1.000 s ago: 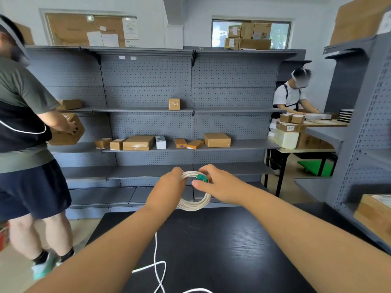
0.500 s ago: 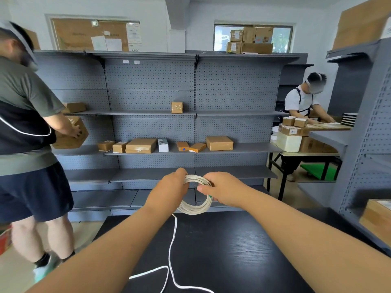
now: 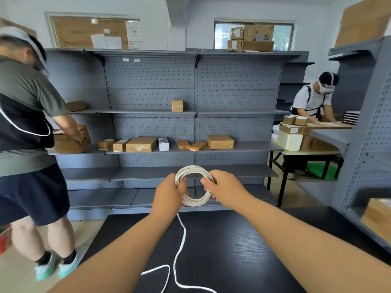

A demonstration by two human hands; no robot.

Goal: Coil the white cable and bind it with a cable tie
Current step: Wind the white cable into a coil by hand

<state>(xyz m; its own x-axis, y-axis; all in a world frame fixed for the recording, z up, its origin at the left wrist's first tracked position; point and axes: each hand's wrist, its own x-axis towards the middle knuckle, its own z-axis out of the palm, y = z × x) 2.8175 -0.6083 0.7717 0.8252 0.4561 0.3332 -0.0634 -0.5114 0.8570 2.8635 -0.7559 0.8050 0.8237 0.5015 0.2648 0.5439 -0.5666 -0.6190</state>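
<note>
A round coil of thin white cable (image 3: 196,201) is held upright in the air above the far edge of a black wood-grain table (image 3: 243,250). The left hand (image 3: 169,195) grips the coil's left side with fingers curled round the strands, and the right hand (image 3: 226,190) pinches its right side. The cable's loose tail (image 3: 179,246) hangs from the coil's bottom down to the table and curls near the near edge. Beyond the far edge stands grey pegboard shelving (image 3: 152,81) carrying brown cardboard boxes (image 3: 220,141) — one person (image 3: 23,123) stands at its left, another (image 3: 311,100) works far right.
</note>
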